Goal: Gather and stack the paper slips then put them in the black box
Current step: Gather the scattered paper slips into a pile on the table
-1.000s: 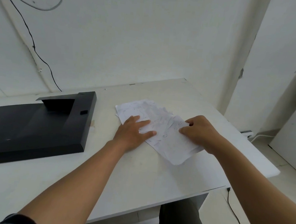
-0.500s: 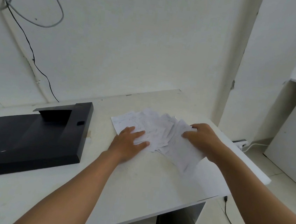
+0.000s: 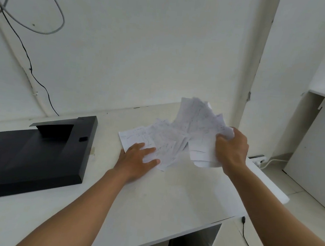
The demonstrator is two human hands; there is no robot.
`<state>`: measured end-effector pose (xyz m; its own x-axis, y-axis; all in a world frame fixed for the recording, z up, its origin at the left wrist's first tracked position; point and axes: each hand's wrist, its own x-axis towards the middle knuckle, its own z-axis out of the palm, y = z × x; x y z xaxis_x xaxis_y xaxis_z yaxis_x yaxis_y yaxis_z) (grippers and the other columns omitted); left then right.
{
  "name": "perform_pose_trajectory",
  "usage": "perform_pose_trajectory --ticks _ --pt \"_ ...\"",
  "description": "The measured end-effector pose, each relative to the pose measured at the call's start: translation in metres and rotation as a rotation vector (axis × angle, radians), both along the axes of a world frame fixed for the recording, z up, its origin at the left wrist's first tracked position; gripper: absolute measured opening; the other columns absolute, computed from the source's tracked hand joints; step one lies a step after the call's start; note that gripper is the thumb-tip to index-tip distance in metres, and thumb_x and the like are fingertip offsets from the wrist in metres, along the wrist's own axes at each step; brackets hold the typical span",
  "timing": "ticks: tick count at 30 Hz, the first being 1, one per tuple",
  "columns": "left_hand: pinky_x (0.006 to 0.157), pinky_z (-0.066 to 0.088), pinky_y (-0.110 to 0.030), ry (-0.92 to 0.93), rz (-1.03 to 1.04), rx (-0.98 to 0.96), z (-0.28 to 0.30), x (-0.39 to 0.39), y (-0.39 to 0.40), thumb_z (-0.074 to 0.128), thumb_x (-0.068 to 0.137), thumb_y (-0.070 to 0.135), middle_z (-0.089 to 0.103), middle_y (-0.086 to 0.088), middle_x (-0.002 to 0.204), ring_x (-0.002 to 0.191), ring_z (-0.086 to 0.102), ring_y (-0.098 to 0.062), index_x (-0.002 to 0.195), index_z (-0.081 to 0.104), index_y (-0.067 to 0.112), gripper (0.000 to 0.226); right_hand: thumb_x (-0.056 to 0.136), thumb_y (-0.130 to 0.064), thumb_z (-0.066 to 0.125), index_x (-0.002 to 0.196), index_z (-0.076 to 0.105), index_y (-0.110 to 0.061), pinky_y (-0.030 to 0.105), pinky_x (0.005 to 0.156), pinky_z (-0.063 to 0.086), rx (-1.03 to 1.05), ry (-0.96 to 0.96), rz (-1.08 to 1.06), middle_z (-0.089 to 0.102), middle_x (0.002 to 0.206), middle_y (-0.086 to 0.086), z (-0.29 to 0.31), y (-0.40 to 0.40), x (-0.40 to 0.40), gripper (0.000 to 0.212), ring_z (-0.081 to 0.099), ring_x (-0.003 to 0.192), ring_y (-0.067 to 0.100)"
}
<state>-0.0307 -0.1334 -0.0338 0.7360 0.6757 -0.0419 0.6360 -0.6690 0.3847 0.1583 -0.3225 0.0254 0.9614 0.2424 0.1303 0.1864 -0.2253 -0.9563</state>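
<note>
Several white paper slips with faint writing lie fanned on the white table (image 3: 170,193). My left hand (image 3: 137,161) rests flat, fingers spread, on the slips still on the table (image 3: 146,139). My right hand (image 3: 232,148) grips a loose bunch of slips (image 3: 199,128) and holds them lifted and tilted above the table's right side. The black box (image 3: 34,149) lies open at the left of the table, its flap raised at the back, apart from both hands.
A white wall stands right behind the table, with a black cable and a grey cable (image 3: 37,29) hanging at the upper left. The table's right edge drops to the floor, where a power strip (image 3: 258,160) and a white cabinet (image 3: 319,151) stand.
My right hand has closed on a bunch of slips and lifted them off the table, up and to the right. My left hand still presses the other slips down.
</note>
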Motion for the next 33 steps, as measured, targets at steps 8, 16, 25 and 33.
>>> perform_pose_trajectory --ticks 8,16,25,33 --pt "0.122 0.019 -0.037 -0.222 0.080 -0.095 0.006 -0.001 0.002 0.045 0.100 0.053 0.040 0.006 0.158 0.147 0.035 -0.016 0.145 0.052 0.036 0.048 0.088 -0.019 0.065 0.108 0.067 -0.014 0.036 0.083 0.055 0.311 0.205 -0.006 0.072 0.100 0.005 0.000 0.040 -0.016 0.021 0.068 0.094 0.026" --pt "0.103 0.040 -0.031 -0.504 0.467 -0.219 0.017 -0.001 0.012 0.043 0.104 0.036 0.058 -0.010 0.144 0.131 0.053 -0.027 0.138 0.059 0.011 0.045 0.086 -0.040 0.073 0.119 0.070 -0.014 0.042 0.094 0.055 -0.119 0.157 0.271 0.073 0.115 0.007 -0.033 0.102 -0.046 0.042 0.068 0.106 0.029" --pt "0.076 0.041 -0.027 -0.452 0.607 -0.350 0.029 0.019 0.028 0.066 0.092 0.022 0.058 0.008 0.085 0.098 0.060 -0.024 0.073 0.052 0.023 0.024 0.079 -0.080 0.054 0.137 0.053 -0.015 0.050 0.106 0.032 -0.923 -0.205 0.335 0.049 0.140 0.009 -0.034 0.121 -0.021 0.088 0.042 0.131 0.031" --pt "0.081 0.055 -0.037 -0.269 0.619 -0.185 0.018 0.021 0.040 0.070 0.079 0.034 0.067 -0.008 0.102 0.101 0.063 -0.031 0.084 0.061 0.014 0.022 0.077 -0.083 0.054 0.136 0.052 -0.012 0.051 0.105 0.032 -0.953 -0.181 0.315 0.044 0.141 0.012 -0.031 0.141 -0.012 0.092 0.040 0.131 0.033"
